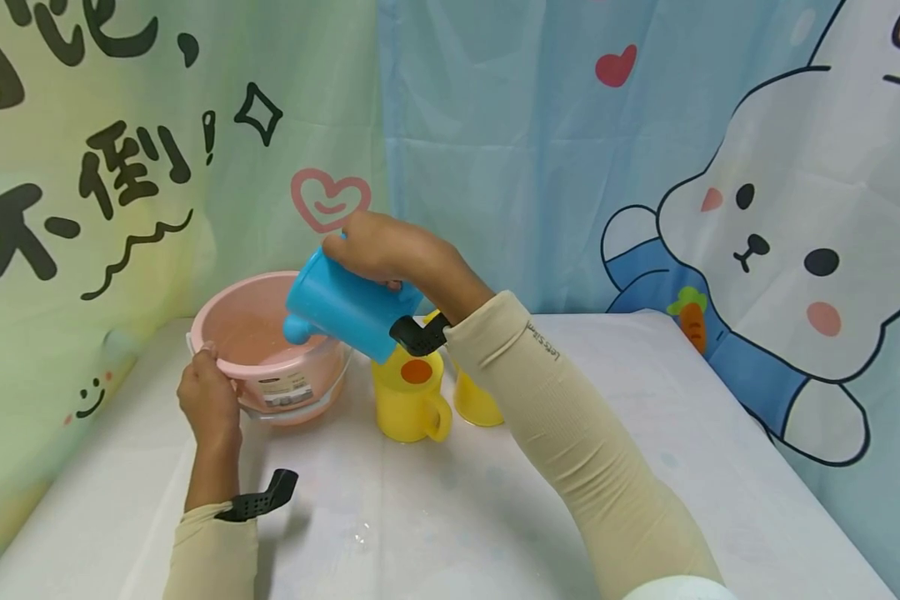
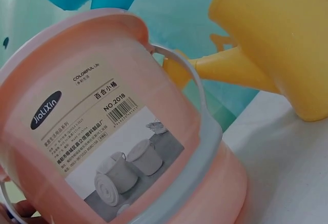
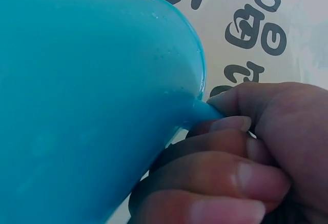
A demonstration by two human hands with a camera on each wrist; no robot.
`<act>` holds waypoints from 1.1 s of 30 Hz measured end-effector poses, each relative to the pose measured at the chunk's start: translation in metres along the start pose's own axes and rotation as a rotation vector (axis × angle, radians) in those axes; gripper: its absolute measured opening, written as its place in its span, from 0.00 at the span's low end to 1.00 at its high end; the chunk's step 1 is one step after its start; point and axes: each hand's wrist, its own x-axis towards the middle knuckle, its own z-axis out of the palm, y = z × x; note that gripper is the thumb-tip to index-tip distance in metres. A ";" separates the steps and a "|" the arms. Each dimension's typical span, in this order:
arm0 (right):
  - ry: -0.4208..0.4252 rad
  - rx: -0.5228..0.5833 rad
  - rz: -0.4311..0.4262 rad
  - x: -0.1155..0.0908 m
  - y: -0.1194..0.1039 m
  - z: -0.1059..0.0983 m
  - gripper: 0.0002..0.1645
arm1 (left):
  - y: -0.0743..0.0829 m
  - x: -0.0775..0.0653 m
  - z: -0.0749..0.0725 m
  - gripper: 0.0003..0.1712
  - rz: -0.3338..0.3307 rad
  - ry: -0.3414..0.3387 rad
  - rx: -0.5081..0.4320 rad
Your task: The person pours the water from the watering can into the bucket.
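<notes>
My right hand (image 1: 386, 250) grips the handle of a blue watering can (image 1: 356, 304), tilted with its rounded spout end over the pink bucket (image 1: 300, 367). Droplets cling to the can in the right wrist view, where fingers (image 3: 215, 170) curl around the handle. No pouring stream can be made out. At the bucket's near left rim, my left hand (image 1: 210, 396) holds on, thumb over the edge. The bucket leans slightly in the head view and carries a printed label (image 2: 113, 137) and a grey-white bail handle (image 2: 192, 157).
A yellow watering can (image 1: 408, 408) with an orange disc stands right of the bucket; its spout (image 2: 236, 67) shows in the left wrist view. Another yellow vessel (image 1: 476, 400) is partly behind my right forearm. Small wet drops (image 1: 362, 533) lie on the white table (image 1: 420, 517). Printed curtains hang behind.
</notes>
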 end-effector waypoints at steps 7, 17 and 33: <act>-0.009 -0.021 -0.001 0.002 -0.003 -0.003 0.25 | 0.002 0.001 0.000 0.23 0.004 -0.017 0.023; -0.026 -0.032 0.017 0.003 -0.004 -0.005 0.26 | 0.003 0.000 -0.001 0.24 -0.014 -0.024 0.018; -0.023 -0.033 0.013 0.002 -0.005 -0.003 0.25 | 0.002 0.001 -0.001 0.24 -0.004 -0.023 0.008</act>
